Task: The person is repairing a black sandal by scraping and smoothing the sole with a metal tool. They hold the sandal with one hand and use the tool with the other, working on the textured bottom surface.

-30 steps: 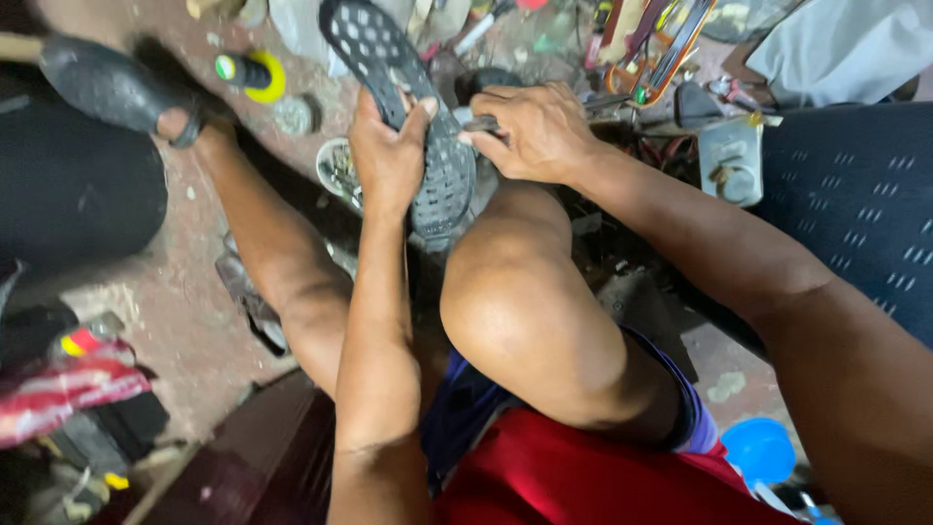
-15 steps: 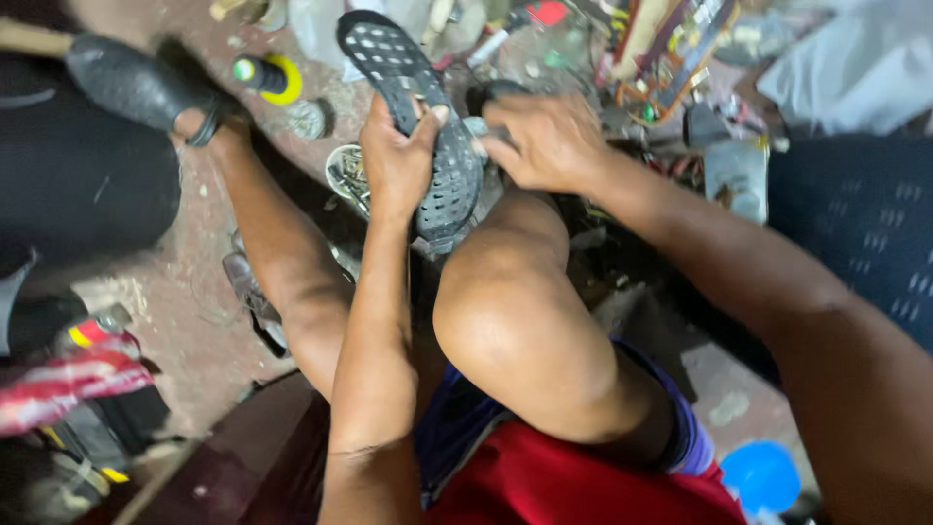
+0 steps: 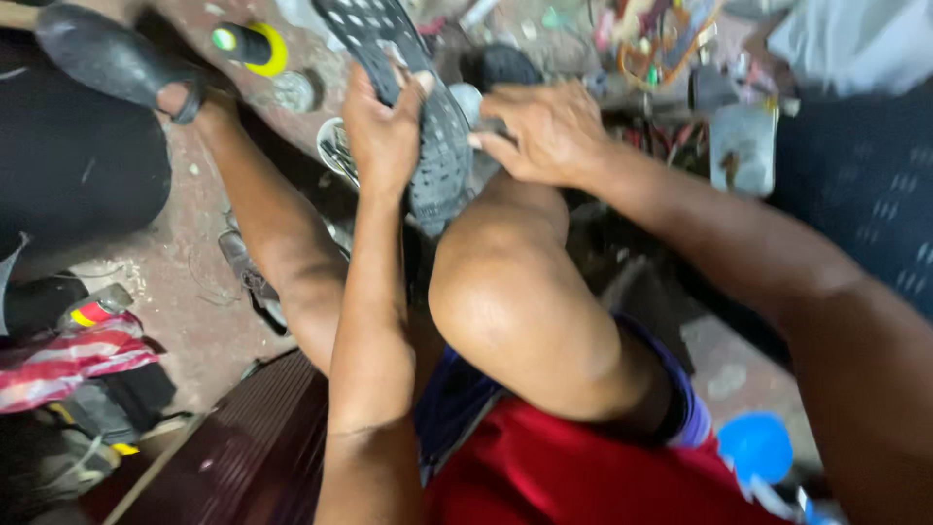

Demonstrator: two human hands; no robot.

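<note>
A dark shoe (image 3: 428,136) with a studded grey sole faces up, propped against my raised right knee. My left hand (image 3: 381,131) grips the sole's left edge, fingers curled over it. On the shoe's right side my right hand (image 3: 544,131) is closed, pressing against its upper edge. What the right fingers pinch is hidden. My left leg stretches to the upper left and ends in a black sandal (image 3: 112,58).
A yellow and black glue tube (image 3: 251,47) lies on the reddish floor. Tools and wires clutter the top right (image 3: 671,49). A metal tin (image 3: 743,146) stands there. A blue round lid (image 3: 756,447) is lower right. Striped cloth (image 3: 73,365) lies at left.
The view has shifted and blurred slightly. Both hands keep their grip on the shoe, which has risen a little toward the top of the view.
</note>
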